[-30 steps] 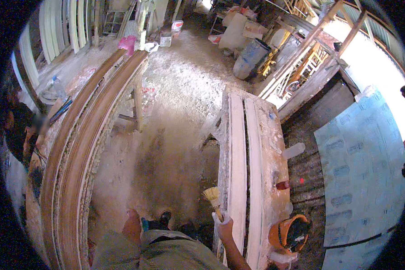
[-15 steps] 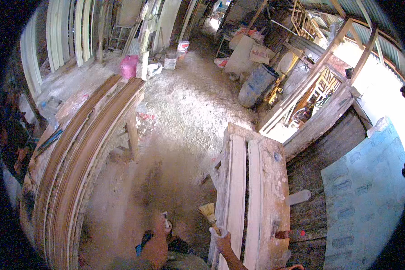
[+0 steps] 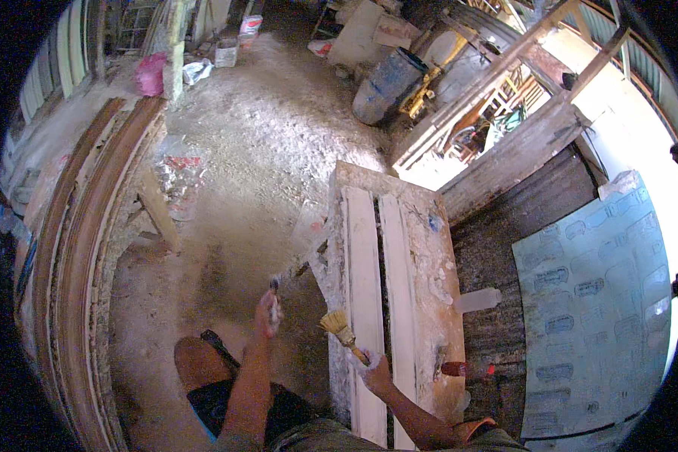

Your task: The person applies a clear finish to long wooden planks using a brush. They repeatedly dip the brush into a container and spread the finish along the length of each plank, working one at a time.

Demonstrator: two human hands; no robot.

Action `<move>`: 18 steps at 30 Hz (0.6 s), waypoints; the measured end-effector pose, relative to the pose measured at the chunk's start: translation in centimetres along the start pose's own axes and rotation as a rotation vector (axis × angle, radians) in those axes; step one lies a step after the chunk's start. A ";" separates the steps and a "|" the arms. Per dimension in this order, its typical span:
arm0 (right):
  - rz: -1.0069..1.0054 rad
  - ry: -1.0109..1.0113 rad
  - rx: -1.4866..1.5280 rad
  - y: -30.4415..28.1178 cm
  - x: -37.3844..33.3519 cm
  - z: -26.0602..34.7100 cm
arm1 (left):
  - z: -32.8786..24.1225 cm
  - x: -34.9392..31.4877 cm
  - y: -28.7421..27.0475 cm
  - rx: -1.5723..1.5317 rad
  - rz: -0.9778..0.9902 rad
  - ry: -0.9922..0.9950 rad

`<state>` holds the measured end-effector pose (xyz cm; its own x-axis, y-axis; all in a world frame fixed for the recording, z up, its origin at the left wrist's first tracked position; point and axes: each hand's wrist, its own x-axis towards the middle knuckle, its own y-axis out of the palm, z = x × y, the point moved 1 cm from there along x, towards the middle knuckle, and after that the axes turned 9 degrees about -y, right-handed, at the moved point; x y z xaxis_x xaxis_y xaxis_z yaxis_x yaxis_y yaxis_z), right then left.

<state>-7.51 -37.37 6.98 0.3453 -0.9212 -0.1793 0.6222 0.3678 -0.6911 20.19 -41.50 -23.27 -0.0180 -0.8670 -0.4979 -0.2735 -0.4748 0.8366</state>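
My right hand [image 3: 375,373] grips the wooden handle of a paintbrush [image 3: 337,326] with pale yellow bristles, which point up and to the left. The brush is above the near part of a bench, over a long pale strip [image 3: 363,256]. A second pale strip [image 3: 399,264] lies parallel, with a dark gap between them. My left hand [image 3: 270,313] is out over the floor, left of the bench. Its fingers look closed; something small with a dark tip and a whitish part shows there, too blurred to name.
The worn bench [image 3: 456,339] carries the strips, with a whitish bottle [image 3: 478,300] and a dark red bottle [image 3: 453,369] by its right edge. Brown mouldings [image 3: 90,218] lie on a stand at left. A blue drum [image 3: 390,84] stands far off; a blue sheet [image 3: 595,301] leans at right.
My view has swung right and down, so the bench appears further left. My left hand has reached forward, away from me. My right hand still holds the paintbrush over the strips.
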 end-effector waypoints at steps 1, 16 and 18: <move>0.012 -0.053 -0.009 -0.2 -0.1 -0.5 | -1.9 1.7 1.4 0.125 -0.041 0.010; -0.363 0.225 0.410 2.3 1.3 -8.3 | -14.6 -12.9 14.3 0.663 -0.274 0.131; -0.408 0.188 0.472 2.4 3.4 -5.8 | -12.9 -13.4 14.2 0.685 -0.188 0.055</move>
<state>-8.93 -40.38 0.66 -0.0867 -0.9894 -0.1169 0.9340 -0.0399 -0.3550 28.93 -38.55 -1.78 0.1322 -0.7948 -0.5923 -0.8105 -0.4307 0.3971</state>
